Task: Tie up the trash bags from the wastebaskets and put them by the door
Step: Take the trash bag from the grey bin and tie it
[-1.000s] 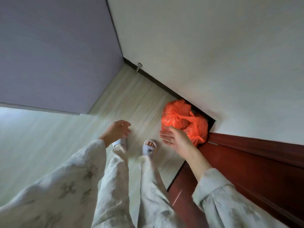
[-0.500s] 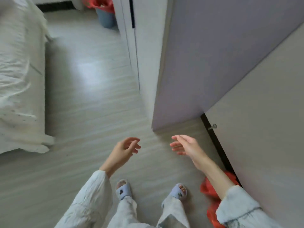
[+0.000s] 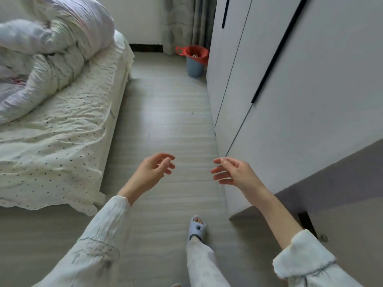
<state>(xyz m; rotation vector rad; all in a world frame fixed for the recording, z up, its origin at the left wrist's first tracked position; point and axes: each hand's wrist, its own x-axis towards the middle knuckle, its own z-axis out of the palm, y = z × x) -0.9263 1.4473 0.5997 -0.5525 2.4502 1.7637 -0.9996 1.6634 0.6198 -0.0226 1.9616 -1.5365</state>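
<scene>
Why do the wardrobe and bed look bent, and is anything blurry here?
Head view: the wide-angle lens bows the wardrobe edges and tilts the bed; the quilt at top left is smeared; both hands stay fairly sharp; light is soft, without glare.

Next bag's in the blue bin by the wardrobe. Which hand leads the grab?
Right, probably. The wastebasket with its red bag stands against the wardrobe, on the right hand's side. Both hands are empty; the left hand hangs nearer the bed. The bin is far off.
</scene>
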